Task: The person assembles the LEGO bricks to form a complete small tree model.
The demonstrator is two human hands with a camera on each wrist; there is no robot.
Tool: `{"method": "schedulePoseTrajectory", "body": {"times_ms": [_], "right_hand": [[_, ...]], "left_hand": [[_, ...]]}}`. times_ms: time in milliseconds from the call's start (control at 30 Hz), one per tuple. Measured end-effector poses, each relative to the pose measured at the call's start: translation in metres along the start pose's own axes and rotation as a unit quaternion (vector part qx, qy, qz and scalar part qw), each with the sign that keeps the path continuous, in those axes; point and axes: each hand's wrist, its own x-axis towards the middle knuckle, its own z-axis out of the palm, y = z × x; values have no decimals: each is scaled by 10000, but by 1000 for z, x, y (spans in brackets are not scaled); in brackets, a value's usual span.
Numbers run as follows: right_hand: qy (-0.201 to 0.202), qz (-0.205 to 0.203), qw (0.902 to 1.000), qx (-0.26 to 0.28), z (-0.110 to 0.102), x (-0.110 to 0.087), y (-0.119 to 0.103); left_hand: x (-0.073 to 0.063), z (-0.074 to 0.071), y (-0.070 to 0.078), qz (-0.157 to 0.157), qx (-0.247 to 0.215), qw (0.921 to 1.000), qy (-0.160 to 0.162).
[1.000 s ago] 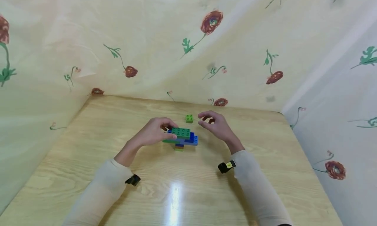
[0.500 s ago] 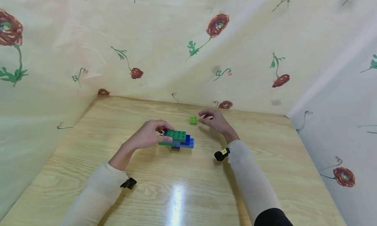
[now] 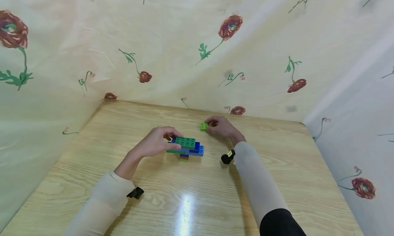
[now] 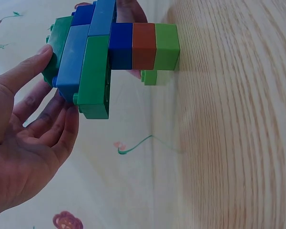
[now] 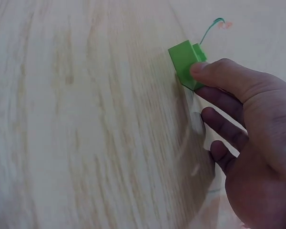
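Note:
A stack of toy building bricks point(image 3: 197, 150) stands on the table, narrow at its base and wide on top. Its foot is a light green brick point(image 4: 168, 46), then orange and dark blue ones, with blue and green bricks spreading above. My left hand point(image 3: 154, 141) holds the upper part from the left, thumb against the top green brick point(image 3: 185, 142) and fingers behind. Farther back, my right hand point(image 3: 224, 127) pinches a small light green brick point(image 5: 183, 62) by its side, thumb on the near face; its other fingers curl loosely beside it.
The wooden table point(image 3: 160, 201) reaches back to a flower-patterned cloth point(image 3: 172, 51), which also hangs at the left and right sides. A black wrist camera point(image 3: 227, 157) sits on the right sleeve, another on the left.
My right hand has moved left to the small light green brick and now pinches it. The left hand keeps its hold on the stack. The head view has shifted slightly.

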Motion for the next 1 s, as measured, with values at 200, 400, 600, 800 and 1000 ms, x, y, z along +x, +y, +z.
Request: {"method": "schedulePoseTrajectory", "body": {"times_ms": [200, 400, 600, 800, 1000], "right_hand": [[95, 153, 9998, -41, 0, 0, 2], [287, 69, 9995, 85, -2, -4, -1], [697, -415, 9966, 100, -8, -23, -13], [913, -975, 9910, -17, -15, -58, -38], [902, -1200, 9886, 146, -17, -94, -61]], "left_hand": [[0, 0, 0, -29, -37, 10000, -12], [2, 2, 0, -49, -72, 10000, 7], [6, 7, 0, -28, -87, 10000, 27], [15, 15, 2, 18, -105, 9999, 90], [24, 27, 7, 11, -242, 9997, 99]]}}
